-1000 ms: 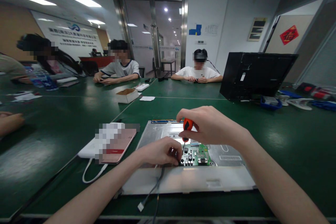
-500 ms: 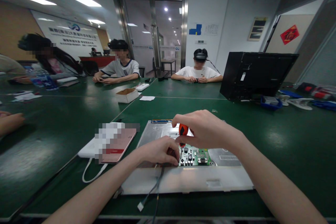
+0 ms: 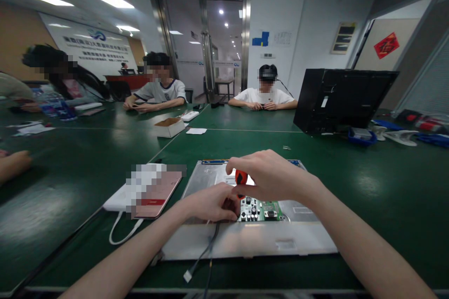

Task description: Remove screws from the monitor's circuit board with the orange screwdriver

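My right hand [image 3: 270, 175] grips a screwdriver [image 3: 241, 178] by its red and black handle, held nearly upright. The shaft and tip are hidden behind my left hand. Curled down at the left edge of a green circuit board [image 3: 257, 209], my left hand [image 3: 217, 202] has its thumb and fingers drawn together; what is between them is hidden. The board is on the back of a flat metal display panel [image 3: 298, 238], which lies on the green table. From beneath my left hand a dark cable [image 3: 206, 247] runs over the panel's near edge to a white connector [image 3: 187, 276].
Left of the panel lie a pink phone [image 3: 164, 191] and a white power bank [image 3: 117, 198] with a white cable [image 3: 115, 233]. An open white box [image 3: 170, 130] stands farther back. A black monitor [image 3: 343, 98] is at the back right. Several people sit around the table.
My right hand and the screwdriver have shifted slightly left and down, closer to my left hand. The left hand stays at the board's edge.
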`<state>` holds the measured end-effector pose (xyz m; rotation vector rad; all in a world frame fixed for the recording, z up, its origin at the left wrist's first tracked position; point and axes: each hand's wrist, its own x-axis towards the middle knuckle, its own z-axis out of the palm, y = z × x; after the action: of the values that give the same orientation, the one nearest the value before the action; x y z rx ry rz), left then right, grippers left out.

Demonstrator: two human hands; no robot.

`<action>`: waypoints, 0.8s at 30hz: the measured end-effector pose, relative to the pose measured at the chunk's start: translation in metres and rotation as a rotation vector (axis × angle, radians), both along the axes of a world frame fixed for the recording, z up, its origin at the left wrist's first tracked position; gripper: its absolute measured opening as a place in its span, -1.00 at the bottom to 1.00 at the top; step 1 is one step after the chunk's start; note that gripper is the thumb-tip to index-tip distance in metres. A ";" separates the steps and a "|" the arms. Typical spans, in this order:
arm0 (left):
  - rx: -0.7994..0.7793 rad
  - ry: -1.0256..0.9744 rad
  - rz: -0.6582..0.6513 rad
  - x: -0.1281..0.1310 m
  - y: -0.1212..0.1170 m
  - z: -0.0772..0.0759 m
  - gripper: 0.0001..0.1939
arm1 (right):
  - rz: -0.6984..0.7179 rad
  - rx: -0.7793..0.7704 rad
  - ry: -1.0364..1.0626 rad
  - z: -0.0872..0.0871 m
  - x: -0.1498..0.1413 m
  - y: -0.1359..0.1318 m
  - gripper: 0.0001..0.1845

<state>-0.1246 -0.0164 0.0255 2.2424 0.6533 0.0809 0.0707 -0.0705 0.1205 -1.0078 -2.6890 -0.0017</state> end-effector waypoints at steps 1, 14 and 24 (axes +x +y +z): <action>0.006 -0.001 0.001 0.000 0.000 0.000 -0.97 | -0.003 -0.005 -0.002 0.000 0.000 0.000 -0.72; -0.023 -0.067 -0.037 0.000 0.006 -0.007 -0.93 | 0.006 -0.033 -0.006 0.003 -0.001 -0.002 -0.72; -0.088 -0.021 -0.031 -0.002 0.007 -0.007 -0.91 | 0.004 -0.045 0.003 0.003 -0.001 -0.001 -0.71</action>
<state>-0.1263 -0.0092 0.0187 2.1635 0.5988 0.0589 0.0696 -0.0719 0.1232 -1.0145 -2.7001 0.0609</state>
